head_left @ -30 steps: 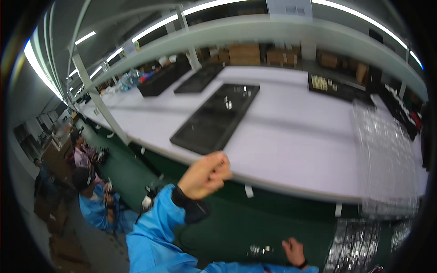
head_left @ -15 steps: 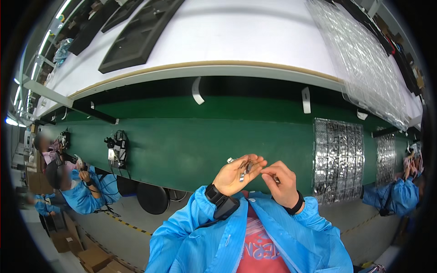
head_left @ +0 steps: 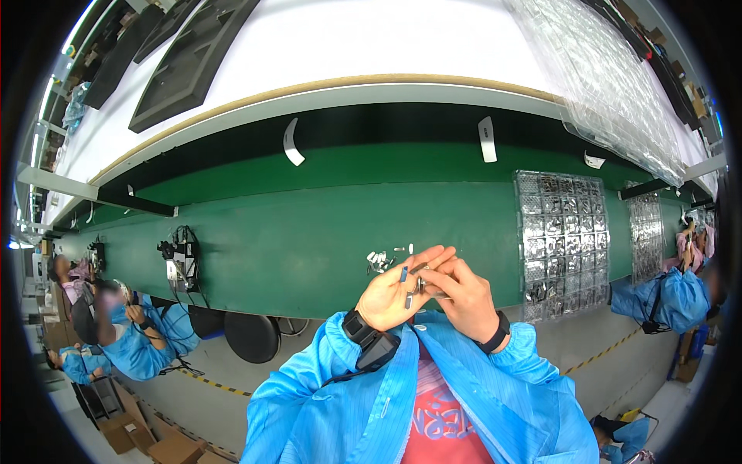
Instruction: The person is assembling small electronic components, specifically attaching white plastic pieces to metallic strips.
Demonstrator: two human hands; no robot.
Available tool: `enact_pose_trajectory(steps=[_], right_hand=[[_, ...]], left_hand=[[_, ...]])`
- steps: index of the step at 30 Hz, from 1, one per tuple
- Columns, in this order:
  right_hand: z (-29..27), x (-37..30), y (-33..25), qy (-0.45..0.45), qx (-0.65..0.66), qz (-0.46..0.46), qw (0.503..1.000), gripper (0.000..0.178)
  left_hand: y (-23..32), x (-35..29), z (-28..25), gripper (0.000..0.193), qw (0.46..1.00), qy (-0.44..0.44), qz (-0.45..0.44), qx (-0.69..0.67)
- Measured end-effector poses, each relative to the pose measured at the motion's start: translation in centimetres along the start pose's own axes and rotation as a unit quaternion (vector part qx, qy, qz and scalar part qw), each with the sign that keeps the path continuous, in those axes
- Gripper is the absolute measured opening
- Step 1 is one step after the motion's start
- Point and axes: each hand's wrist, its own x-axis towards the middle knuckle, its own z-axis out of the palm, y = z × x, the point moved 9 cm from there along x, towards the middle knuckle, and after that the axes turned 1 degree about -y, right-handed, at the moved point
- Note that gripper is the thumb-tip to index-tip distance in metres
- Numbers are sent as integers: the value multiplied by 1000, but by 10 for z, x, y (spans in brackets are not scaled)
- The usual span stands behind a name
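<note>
Clad in open, bright-blue fabric coat (head_left: 317,410), printed pink shirt (head_left: 442,445), boxy black wrist device (head_left: 377,352) and slim black wristband (head_left: 495,334).

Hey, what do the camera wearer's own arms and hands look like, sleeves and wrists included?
The left hand and right hand are gloveless. Loose, bright blue sleeves reach toward the wrists. A wide black strap with a chunky black module circles the left wrist; a slimmer black band circles the right.

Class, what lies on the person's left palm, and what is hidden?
On the left hand lie small metallic pieces, one looking bluish. The right hand covers part of the palm; anything beneath cannot be seen.
</note>
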Motion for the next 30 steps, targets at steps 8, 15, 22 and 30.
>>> enact_pose_trajectory(steps=[8, 15, 22, 30], right_hand=[[-1, 2, 11, 39, 19, -13, 999, 22], [-6, 6, 17, 42, 25, -27, 998, 19], [-10, 3, 36, 62, 80, 73, 992, 11], [-4, 7, 24, 45, 28, -7, 999, 12]], left_hand=[[-1, 2, -9, 53, 1000, -6, -10, 1], [2, 6, -11, 55, 1000, -9, -15, -23], [6, 9, -9, 54, 1000, -13, -11, -20], [9, 10, -17, 51, 998, 3, 4, 58]])
